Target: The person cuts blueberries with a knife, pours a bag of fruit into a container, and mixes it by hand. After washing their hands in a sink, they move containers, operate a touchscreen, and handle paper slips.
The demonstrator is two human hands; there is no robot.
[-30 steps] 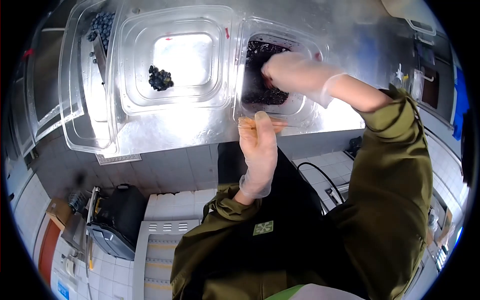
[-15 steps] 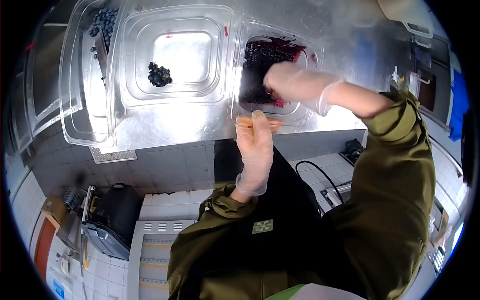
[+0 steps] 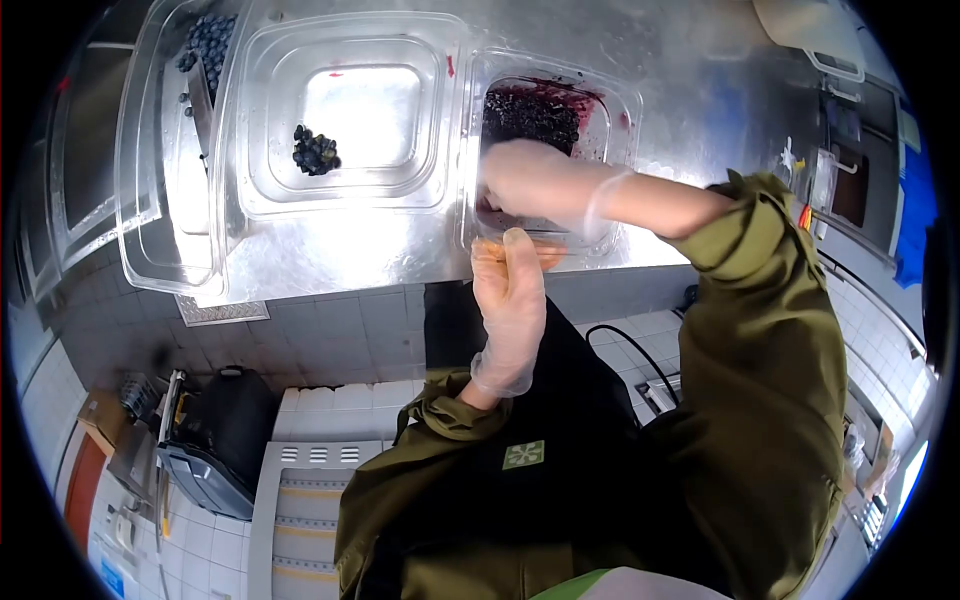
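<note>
A clear plastic container (image 3: 625, 125) at the right holds a dark purple, wet berry mass (image 3: 535, 118) with red juice smears. My gloved left hand (image 3: 508, 285) grips its near edge, thumb on top and fingers behind the plastic. My gloved right hand (image 3: 545, 180) is inside this container, at the near-left part of the mass. Its fingers curl downward, slightly blurred, and their tips are hidden. In the middle clear container (image 3: 270, 110) lies a small clump of dark berries (image 3: 316, 152).
Another clear container (image 3: 135, 200) stands at the left, with blueberries (image 3: 210, 45) and a knife (image 3: 202, 105). All stand on a shiny metal counter (image 3: 370, 250). A black bin (image 3: 225, 425) is on the floor below. A pale container with a handle (image 3: 835, 65) is at the back right.
My right hand has moved left and toward me within the container, uncovering more of the berry mass behind it. My left hand keeps its grip on the edge.
</note>
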